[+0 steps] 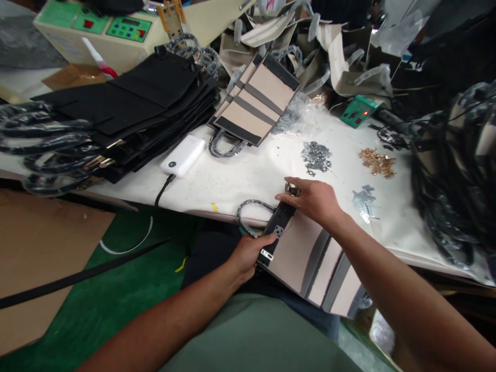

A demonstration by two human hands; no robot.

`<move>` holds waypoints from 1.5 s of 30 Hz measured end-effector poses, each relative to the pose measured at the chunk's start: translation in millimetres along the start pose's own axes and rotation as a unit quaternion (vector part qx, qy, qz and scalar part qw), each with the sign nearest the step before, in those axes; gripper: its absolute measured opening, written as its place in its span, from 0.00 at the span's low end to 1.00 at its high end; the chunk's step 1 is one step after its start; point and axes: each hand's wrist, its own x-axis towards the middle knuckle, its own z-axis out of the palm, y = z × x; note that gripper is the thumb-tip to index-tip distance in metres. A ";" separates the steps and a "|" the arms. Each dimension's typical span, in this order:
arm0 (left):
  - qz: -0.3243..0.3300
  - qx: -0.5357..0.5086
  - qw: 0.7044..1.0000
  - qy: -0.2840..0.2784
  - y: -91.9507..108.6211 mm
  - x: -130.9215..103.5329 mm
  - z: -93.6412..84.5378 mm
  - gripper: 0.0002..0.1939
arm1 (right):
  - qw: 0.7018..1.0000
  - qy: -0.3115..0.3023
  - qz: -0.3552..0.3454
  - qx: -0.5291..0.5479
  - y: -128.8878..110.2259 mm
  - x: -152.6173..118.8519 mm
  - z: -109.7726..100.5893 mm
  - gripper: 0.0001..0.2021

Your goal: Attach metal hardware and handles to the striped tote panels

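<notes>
A bag panel (pixel 306 248), beige with dark stripes and a black top strip, lies over the lap and against the table edge. A plastic-wrapped handle (pixel 253 204) loops out from its left side. My left hand (pixel 248 254) grips the panel's near edge, thumb on the black strip beside a small metal plate (pixel 278 231). Below the thumb sits a light metal piece (pixel 266 254) with a slot. At the strip's far end, my right hand (pixel 312 199) pinches a shiny metal clasp piece (pixel 292 189) between thumb and fingers.
On the table (pixel 248 175) are a small metal plate pile (pixel 316 156), gold fasteners (pixel 377 163), a white power bank (pixel 184 155) and a green box (pixel 359 111). Black panels (pixel 135 98) are stacked left; striped panels (pixel 256 98) lie behind. Black wrapped handles (pixel 457 170) crowd the right.
</notes>
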 end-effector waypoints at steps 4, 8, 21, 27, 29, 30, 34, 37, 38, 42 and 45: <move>0.011 -0.039 0.999 0.017 -3.7 1.0 8.9 0.21 | 0.943 0.211 -0.022 0.255 -21.8 -34.7 -23.6 0.15; -0.001 -0.058 0.998 0.019 0.0 1.6 15.6 0.18 | 0.767 0.262 -0.017 0.585 -45.9 -64.8 -12.4 0.19; 0.007 -0.080 0.996 0.032 1.7 3.1 16.2 0.18 | 0.718 0.285 -0.005 0.635 -56.5 -71.4 38.6 0.16; 0.058 -0.074 0.995 0.032 2.2 1.7 15.9 0.19 | 0.857 0.192 -0.126 0.461 -68.4 -71.7 47.0 0.14; 0.070 -0.063 0.995 0.039 2.0 1.8 15.4 0.19 | 0.891 0.124 -0.122 0.419 -68.1 -66.6 42.4 0.15; 0.065 -0.058 0.995 0.039 1.6 2.0 15.1 0.19 | 0.895 0.106 -0.098 0.423 -67.1 -62.9 39.0 0.16; 0.036 -0.051 0.998 0.017 -0.5 3.0 14.0 0.17 | 0.861 0.112 0.012 0.496 -66.5 -44.2 26.0 0.21; 0.049 -0.061 0.997 0.021 -2.4 4.5 13.4 0.15 | 0.875 0.072 0.016 0.479 -76.1 -32.5 22.6 0.21; 0.056 -0.065 0.996 0.026 -3.1 5.2 13.3 0.15 | 0.887 0.049 0.013 0.459 -80.0 -30.0 22.7 0.22; 0.069 -0.061 0.995 0.035 -4.5 6.4 13.3 0.16 | 0.927 -0.003 -0.019 0.375 -83.7 -31.2 27.1 0.22; 0.070 -0.062 0.995 0.039 -3.9 4.4 13.6 0.16 | 0.917 0.029 -0.041 0.396 -70.5 -42.5 33.3 0.22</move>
